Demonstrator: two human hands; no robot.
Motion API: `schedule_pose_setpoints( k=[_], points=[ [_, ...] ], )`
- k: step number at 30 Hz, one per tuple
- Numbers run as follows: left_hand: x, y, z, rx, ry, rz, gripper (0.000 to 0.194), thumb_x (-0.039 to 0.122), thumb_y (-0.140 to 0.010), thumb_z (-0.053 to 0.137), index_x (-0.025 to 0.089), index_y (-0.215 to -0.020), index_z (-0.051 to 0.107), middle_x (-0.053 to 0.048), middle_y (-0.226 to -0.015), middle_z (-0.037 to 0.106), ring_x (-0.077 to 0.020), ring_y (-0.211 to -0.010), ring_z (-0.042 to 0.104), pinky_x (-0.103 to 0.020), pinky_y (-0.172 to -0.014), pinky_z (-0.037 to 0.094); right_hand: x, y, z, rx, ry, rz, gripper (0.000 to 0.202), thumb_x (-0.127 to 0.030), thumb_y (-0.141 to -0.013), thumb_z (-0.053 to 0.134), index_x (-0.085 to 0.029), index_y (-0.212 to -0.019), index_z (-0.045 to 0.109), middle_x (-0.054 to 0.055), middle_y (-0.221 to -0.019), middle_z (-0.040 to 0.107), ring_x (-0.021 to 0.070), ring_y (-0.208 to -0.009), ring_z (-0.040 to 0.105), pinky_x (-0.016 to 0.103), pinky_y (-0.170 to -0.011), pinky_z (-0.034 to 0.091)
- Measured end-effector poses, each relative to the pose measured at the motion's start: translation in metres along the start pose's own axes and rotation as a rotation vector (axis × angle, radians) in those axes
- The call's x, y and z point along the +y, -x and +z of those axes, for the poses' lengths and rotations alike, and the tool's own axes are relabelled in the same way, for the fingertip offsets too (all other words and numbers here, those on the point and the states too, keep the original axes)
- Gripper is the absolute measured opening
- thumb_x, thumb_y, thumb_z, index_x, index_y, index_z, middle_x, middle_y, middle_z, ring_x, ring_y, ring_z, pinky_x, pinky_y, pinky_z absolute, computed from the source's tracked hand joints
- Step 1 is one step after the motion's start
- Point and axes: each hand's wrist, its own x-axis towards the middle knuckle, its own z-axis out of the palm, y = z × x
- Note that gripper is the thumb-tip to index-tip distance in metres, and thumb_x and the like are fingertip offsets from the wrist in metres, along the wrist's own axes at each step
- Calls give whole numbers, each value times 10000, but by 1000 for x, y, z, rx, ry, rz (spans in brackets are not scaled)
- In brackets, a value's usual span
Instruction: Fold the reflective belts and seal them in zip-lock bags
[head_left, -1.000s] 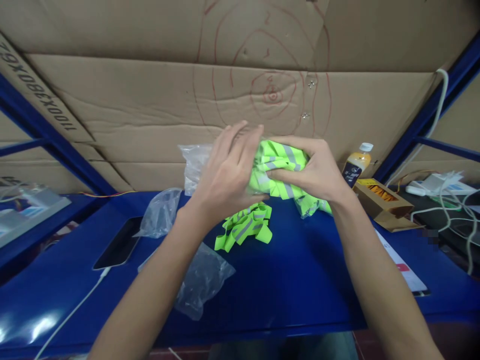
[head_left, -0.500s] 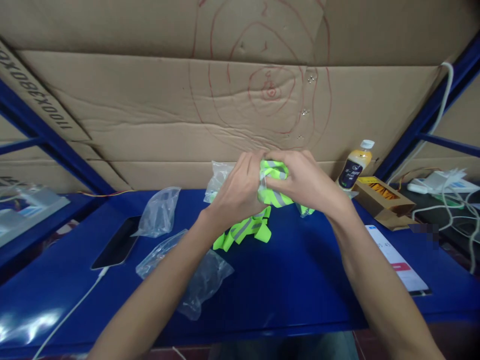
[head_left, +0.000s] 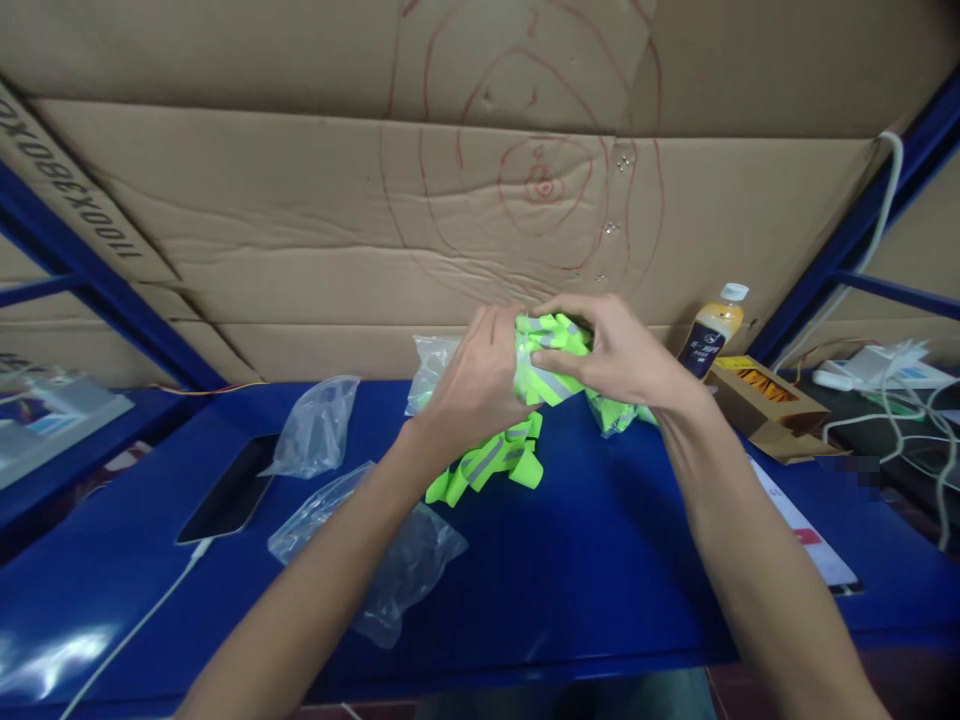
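A bundle of neon yellow-green straps with grey stripes (head_left: 551, 385) is held up between my two hands, with clear plastic at its left side. My left hand (head_left: 480, 375) is closed on the bundle's left side, its fingertips partly hidden. From the right, my right hand (head_left: 611, 350) grips the bundle between thumb and fingers. More striped straps (head_left: 487, 465) lie on the blue table just below my left hand. Behind my right hand sits another yellow-green piece in clear plastic (head_left: 615, 412).
Clear plastic bags (head_left: 319, 425) lie left, near a black phone (head_left: 229, 500) on a cable. At the right are a bottle (head_left: 712, 330), an open cardboard box (head_left: 772, 405), a lit phone (head_left: 817, 540) and white cables. Cardboard stands behind the blue table (head_left: 570, 590).
My right hand has shifted slightly, its thumb now lying across the bundle. More of the yellow-green bundle shows between my hands, and more of the bagged piece behind is visible.
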Motion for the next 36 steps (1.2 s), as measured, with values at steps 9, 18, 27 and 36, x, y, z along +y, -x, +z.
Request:
schedule_pose_setpoints(
  k=[9, 18, 27, 36],
  points=[
    [2, 3, 14, 51, 39, -2, 974, 305, -709, 901, 184, -1520, 377, -194, -1418, 612, -406, -1277, 610, -566, -1077, 537, 8, -4, 8, 139, -278, 205, 336, -311, -658, 889, -207, -870, 650, 23, -882, 720, 197, -810, 638, 334, -737, 509],
    [4, 7, 15, 59, 58, 12, 996, 260, -733, 860, 183, -1582, 343, -200, -1459, 613, -397, -1323, 619, -564, -1111, 544, 8, -5, 19, 226, -202, 220, 227, -367, -723, 876, -178, -807, 782, 17, -759, 720, 183, -754, 618, 310, -676, 435],
    [-8, -1, 2, -77, 151, -193, 1069, 275, -648, 872, 182, -1591, 379, -201, -1491, 654, -424, -1322, 683, -527, -1068, 583, 2, 1, 4, -203, 34, -21, 582, -385, -784, 885, -183, -1296, 698, 82, -1168, 800, 272, -996, 703, 376, -883, 516],
    [-13, -4, -9, -51, 116, -142, 1135, 407, -682, 907, 180, -1629, 324, -228, -1585, 578, -448, -1402, 624, -587, -1138, 549, 8, 0, 9, -150, -155, -99, 713, -421, -779, 920, -190, -1407, 675, 83, -1343, 749, 296, -1234, 683, 387, -1055, 528]
  ],
)
